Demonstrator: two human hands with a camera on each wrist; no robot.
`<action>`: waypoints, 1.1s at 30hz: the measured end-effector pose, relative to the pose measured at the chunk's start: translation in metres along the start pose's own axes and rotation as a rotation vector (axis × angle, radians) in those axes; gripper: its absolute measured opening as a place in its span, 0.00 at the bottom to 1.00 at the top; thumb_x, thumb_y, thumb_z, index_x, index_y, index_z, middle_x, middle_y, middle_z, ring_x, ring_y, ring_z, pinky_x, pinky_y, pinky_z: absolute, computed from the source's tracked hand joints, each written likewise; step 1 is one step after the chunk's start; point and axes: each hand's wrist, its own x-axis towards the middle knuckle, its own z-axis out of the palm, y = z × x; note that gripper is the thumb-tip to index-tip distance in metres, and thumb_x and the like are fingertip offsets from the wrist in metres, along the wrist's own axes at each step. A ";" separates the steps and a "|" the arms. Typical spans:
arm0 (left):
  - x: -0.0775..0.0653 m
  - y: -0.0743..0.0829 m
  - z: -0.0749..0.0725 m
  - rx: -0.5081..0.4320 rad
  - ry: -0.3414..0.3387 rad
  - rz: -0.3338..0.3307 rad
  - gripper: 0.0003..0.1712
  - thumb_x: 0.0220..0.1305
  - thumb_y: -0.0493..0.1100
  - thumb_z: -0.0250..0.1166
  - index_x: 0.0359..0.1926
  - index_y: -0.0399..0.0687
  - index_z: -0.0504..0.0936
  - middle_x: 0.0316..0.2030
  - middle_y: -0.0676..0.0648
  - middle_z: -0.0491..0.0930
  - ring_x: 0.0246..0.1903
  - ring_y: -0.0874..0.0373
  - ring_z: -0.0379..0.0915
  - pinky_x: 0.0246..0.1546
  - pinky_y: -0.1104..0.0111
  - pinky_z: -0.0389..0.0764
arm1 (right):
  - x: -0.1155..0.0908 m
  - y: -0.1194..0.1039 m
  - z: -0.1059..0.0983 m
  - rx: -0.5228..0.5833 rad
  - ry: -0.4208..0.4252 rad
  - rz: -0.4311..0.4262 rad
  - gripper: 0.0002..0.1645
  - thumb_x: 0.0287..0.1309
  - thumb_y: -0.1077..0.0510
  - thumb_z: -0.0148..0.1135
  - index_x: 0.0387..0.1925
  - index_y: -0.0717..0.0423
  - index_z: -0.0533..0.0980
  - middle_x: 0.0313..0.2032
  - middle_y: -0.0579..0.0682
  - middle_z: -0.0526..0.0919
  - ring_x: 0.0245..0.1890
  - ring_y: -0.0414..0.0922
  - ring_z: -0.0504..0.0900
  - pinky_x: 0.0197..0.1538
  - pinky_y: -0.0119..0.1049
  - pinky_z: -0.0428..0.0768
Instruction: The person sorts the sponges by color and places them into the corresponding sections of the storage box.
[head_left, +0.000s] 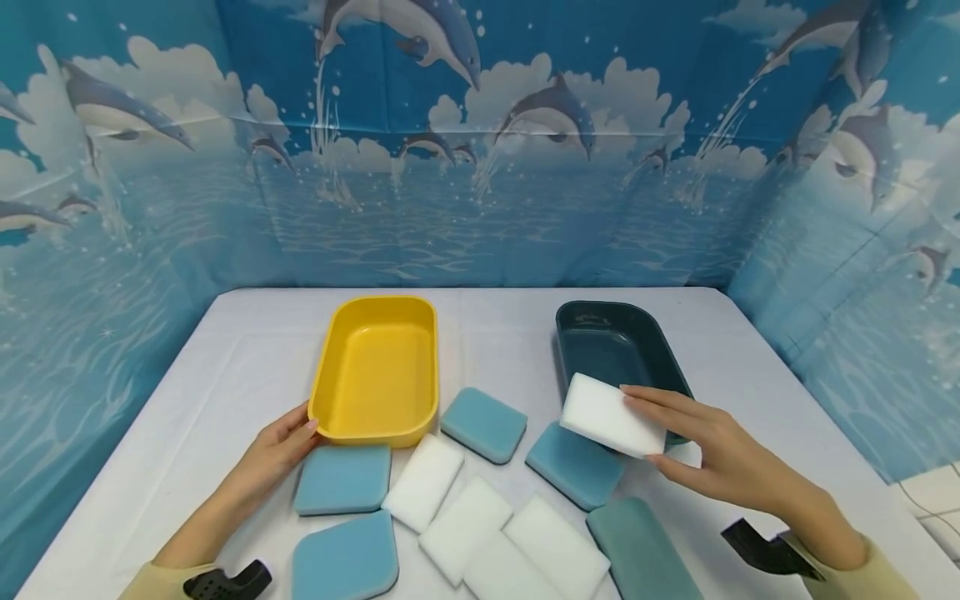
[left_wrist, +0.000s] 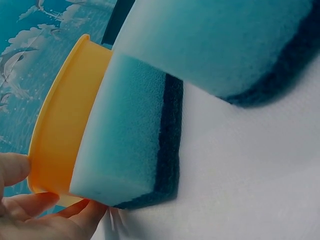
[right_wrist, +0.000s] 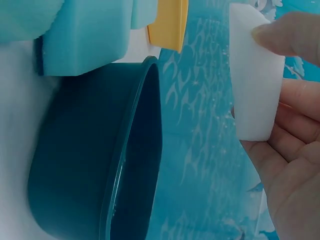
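Observation:
Between thumb and fingers my right hand point(head_left: 723, 454) holds a white sponge point(head_left: 609, 414), raised over the near edge of a dark teal tub point(head_left: 558, 354). In the right wrist view, the white sponge point(right_wrist: 255, 75) is pinched with the thumb on one face. My left hand point(head_left: 281, 446) grips the near left corner of a yellow tub point(head_left: 324, 367), thumb at the rim and fingers lower down on its wall. Beside those fingers, a blue sponge with a dark scouring layer point(left_wrist: 130, 135) stands close to the yellow tub's wall point(left_wrist: 65, 115) in the left wrist view.
Blue sponges point(head_left: 483, 423) and white sponges point(head_left: 465, 527) lie scattered on the white-covered table point(head_left: 495, 333) in front of the tubs. A greener sponge point(head_left: 641, 550) lies near the right forearm. Behind hangs a dolphin-print curtain point(head_left: 480, 217).

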 end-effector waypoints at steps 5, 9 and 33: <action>0.000 0.001 -0.002 0.005 -0.007 0.029 0.38 0.72 0.56 0.44 0.73 0.41 0.44 0.72 0.36 0.48 0.50 0.91 0.59 0.59 0.78 0.71 | 0.011 0.008 0.005 0.042 0.035 -0.024 0.44 0.38 0.65 0.73 0.62 0.62 0.68 0.64 0.47 0.69 0.62 0.24 0.65 0.51 0.11 0.71; 0.001 0.002 -0.003 -0.005 -0.016 0.056 0.38 0.72 0.56 0.44 0.73 0.42 0.44 0.73 0.36 0.47 0.50 0.92 0.57 0.56 0.84 0.70 | 0.021 0.014 0.010 0.071 0.059 -0.044 0.43 0.39 0.66 0.73 0.61 0.62 0.69 0.64 0.49 0.70 0.59 0.26 0.67 0.48 0.12 0.72; -0.002 -0.003 0.002 0.009 0.013 0.023 0.38 0.72 0.58 0.44 0.73 0.45 0.46 0.73 0.39 0.49 0.53 0.90 0.56 0.62 0.72 0.70 | 0.066 0.027 0.036 0.111 0.039 -0.090 0.42 0.41 0.68 0.70 0.62 0.62 0.68 0.61 0.58 0.72 0.59 0.38 0.73 0.50 0.16 0.73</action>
